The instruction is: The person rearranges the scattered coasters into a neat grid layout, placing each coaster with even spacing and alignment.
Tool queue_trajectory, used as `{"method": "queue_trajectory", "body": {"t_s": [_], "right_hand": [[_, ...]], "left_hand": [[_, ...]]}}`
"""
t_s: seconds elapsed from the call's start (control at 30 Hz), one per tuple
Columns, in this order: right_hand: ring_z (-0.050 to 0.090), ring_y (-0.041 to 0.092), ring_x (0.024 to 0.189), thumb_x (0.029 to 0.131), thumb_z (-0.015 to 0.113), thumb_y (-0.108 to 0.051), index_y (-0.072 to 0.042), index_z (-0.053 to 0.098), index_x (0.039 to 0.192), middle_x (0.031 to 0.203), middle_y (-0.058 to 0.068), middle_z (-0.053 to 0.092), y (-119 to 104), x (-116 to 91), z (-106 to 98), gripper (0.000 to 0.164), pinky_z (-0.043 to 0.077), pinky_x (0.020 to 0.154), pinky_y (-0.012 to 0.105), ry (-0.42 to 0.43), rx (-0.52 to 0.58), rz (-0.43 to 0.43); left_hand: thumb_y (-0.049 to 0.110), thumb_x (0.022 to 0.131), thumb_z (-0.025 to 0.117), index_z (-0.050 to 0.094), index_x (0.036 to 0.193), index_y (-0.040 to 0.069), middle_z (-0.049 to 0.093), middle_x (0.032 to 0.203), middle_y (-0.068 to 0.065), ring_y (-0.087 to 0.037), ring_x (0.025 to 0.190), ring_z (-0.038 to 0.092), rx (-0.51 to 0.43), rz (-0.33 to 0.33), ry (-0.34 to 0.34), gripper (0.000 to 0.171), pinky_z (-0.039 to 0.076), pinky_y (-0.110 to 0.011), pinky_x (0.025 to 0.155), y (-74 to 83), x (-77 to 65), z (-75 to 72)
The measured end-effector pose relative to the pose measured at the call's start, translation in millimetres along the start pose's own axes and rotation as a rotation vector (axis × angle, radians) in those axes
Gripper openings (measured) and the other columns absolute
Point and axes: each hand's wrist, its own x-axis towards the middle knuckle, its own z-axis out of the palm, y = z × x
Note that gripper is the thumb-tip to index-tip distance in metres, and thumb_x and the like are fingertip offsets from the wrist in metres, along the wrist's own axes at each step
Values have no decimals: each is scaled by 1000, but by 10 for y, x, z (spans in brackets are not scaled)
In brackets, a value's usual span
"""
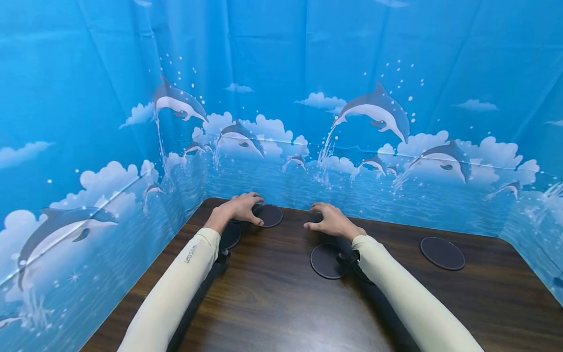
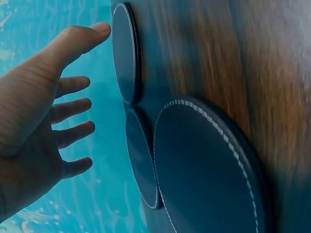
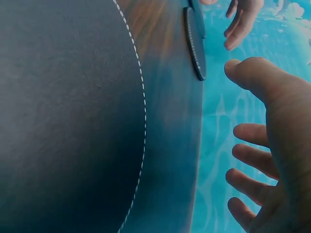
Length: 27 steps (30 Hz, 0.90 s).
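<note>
My left hand (image 1: 239,208) is held over the back left of the table, fingers spread and loosely bent, with nothing in it. Right beside its thumb in the head view lies a round dark coaster (image 1: 269,215). Another coaster (image 1: 230,236) is partly hidden under that wrist. Light stitching runs round the rim of the nearest coaster (image 2: 209,170) in the left wrist view. My right hand (image 1: 332,221) hovers near the back edge, thumb apart from the fingers and palm bare. Below its wrist lies a third coaster (image 1: 327,261), partly covered by the wrist strap.
One more coaster (image 1: 442,253) lies toward the right of the dark wooden table (image 1: 272,303). A blue curtain (image 1: 281,73) printed with dolphins hangs right behind the table's back edge and along its left side. Both forearms wear pale sleeves (image 1: 176,288).
</note>
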Motion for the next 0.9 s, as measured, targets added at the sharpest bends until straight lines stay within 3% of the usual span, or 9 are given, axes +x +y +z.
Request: {"method": "queue_trajectory", "body": {"t_s": [0.37,0.63,0.9], "right_hand": [[43,36,136,91,75,-49,-4,64,135,146,15,50,-147,263,270,64,36,108,57,-10,11,32],[41,37,134,85,75,-62,-8,64,135,147,16,46,-327,468,503,75,33,108,58,-52,-32,90],[41,35,125,79,77,-68,-7,59,143,140,17,42,-424,627,565,91,35,105,53,-68,-106,120]], "left_hand": [[52,88,76,42,156,10,32,159,-19,-44,143,31,20,-6,-78,87,29,-65,109,-121,120,15],[59,84,78,44,155,12,33,159,-13,-39,143,33,12,-42,-146,91,30,-59,111,-172,124,37],[60,85,76,44,154,12,35,157,-12,-37,142,34,-12,-71,-151,90,31,-56,111,-255,168,64]]}}
